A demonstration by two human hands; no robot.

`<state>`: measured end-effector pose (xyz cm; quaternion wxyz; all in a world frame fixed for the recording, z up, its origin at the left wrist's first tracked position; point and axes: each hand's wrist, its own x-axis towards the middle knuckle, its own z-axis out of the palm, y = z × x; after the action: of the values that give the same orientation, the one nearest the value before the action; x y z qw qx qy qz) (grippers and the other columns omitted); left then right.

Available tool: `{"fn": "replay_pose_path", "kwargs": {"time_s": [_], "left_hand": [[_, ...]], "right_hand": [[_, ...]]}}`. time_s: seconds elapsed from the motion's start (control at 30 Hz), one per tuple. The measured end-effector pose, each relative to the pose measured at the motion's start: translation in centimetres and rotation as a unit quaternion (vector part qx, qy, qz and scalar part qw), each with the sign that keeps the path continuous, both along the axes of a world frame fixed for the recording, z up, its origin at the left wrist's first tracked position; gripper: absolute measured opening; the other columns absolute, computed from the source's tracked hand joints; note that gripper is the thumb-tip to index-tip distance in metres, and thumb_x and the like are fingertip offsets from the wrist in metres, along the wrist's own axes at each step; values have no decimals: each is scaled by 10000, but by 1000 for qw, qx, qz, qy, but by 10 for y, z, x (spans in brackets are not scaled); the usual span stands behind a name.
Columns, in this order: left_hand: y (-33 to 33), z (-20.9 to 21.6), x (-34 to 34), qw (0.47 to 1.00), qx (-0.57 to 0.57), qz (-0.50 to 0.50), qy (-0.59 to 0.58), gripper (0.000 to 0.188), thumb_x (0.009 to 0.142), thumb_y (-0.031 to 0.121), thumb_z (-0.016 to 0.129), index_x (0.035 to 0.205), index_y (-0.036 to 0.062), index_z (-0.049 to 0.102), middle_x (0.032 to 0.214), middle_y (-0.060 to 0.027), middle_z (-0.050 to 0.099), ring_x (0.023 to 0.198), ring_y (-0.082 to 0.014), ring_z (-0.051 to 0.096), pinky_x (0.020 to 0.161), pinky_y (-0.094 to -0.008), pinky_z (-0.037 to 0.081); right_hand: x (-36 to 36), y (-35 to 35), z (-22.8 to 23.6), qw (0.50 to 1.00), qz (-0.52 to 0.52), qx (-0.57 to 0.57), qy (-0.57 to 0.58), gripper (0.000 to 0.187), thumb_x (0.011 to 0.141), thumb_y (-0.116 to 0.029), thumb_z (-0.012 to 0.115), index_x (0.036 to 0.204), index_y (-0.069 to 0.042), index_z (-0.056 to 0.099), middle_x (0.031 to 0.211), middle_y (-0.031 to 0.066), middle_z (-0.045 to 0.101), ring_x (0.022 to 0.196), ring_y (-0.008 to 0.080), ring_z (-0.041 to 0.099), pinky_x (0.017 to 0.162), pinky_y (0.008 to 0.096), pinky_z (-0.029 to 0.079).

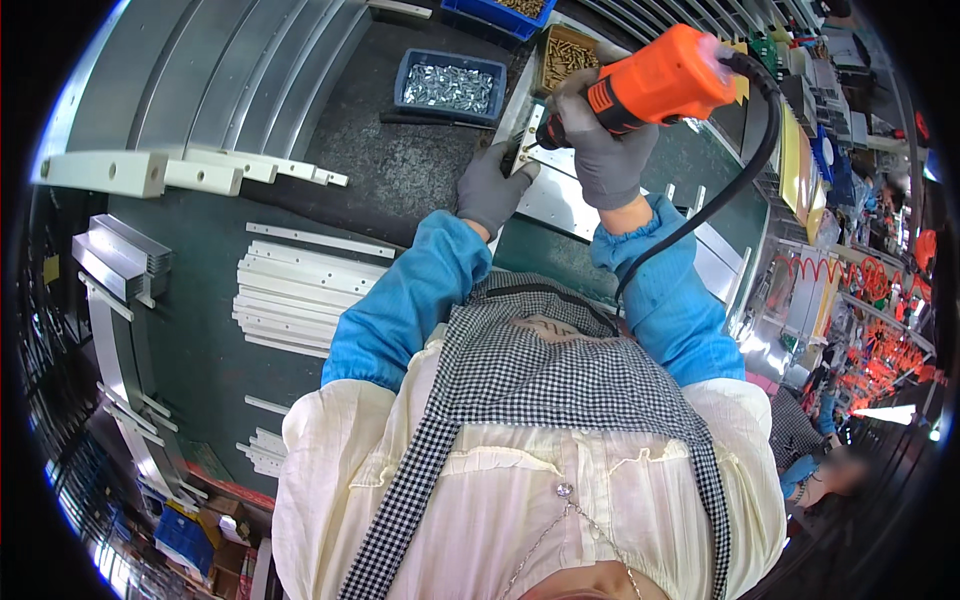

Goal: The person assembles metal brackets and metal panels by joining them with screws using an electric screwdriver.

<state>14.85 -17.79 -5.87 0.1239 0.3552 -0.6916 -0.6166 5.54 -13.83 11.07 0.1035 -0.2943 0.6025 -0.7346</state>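
Observation:
My right hand (608,155), in a grey glove, is wrapped round an orange corded power screwdriver (665,82). The tool lies tilted, its black nose pointing left and down at a white strip (529,135) with small holes. Also gloved in grey, my left hand (490,190) is at the near end of that strip, thumb on one side and fingers on the other. Beneath is a pale flat panel (562,200). The tool's tip and the exact contact under it are too small to make out.
A blue bin (401,92) of small metal parts and a box of brass-coloured screws (545,75) stand beyond my hands. Stacked white strips (300,285) and long metal profiles (180,80) lie left. A black cable (745,185) loops past my right arm. Another person (800,450) is at the right.

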Motion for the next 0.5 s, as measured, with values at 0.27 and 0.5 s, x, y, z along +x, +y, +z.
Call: {"fn": "replay_pose_path", "kwargs": {"time_s": [0.27, 0.5], "left_hand": [[14, 10, 35, 994, -96, -59, 3, 610, 780, 282, 763, 1293, 37, 544, 1250, -196, 596, 1133, -371, 584, 981, -443, 461], [15, 14, 43, 993, -95, -75, -1, 639, 794, 285, 749, 1327, 33, 504, 1298, -178, 571, 1195, -372, 540, 1015, -454, 433]], "right_hand": [[-14, -4, -1, 999, 27, -11, -22, 231, 792, -76, 749, 978, -36, 618, 745, 31, 637, 546, 107, 595, 481, 247, 479], [4, -5, -1, 989, 47, 14, 137, 208, 778, -116, 790, 908, -57, 639, 751, 6, 656, 600, 91, 608, 546, 259, 496]]}}
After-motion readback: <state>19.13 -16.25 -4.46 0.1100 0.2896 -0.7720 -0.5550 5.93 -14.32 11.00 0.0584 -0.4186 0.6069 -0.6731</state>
